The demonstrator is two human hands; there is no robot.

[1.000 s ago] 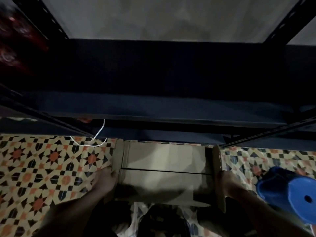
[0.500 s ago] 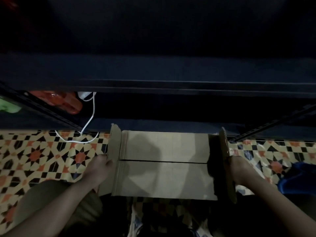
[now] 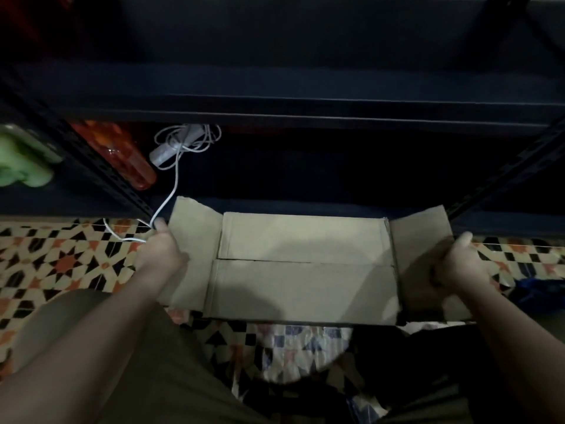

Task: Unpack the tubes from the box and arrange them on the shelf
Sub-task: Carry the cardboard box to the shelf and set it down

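Before the shelf [image 3: 305, 102], both hands, left hand [image 3: 162, 252] and right hand [image 3: 458, 264], grip the box's [image 3: 305, 270] side flaps, folding them outward to open it.

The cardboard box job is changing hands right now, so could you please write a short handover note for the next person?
Left hand: grips the box's left end flap, folded outward.
Right hand: grips the right end flap, also folded outward.
Cardboard box: on the patterned floor in front of the dark shelf; its two long flaps are still closed, meeting at a seam.
Done: both end flaps opened.
Left: lift the long flaps, take the tubes out (none visible yet) and arrange them on the shelf.
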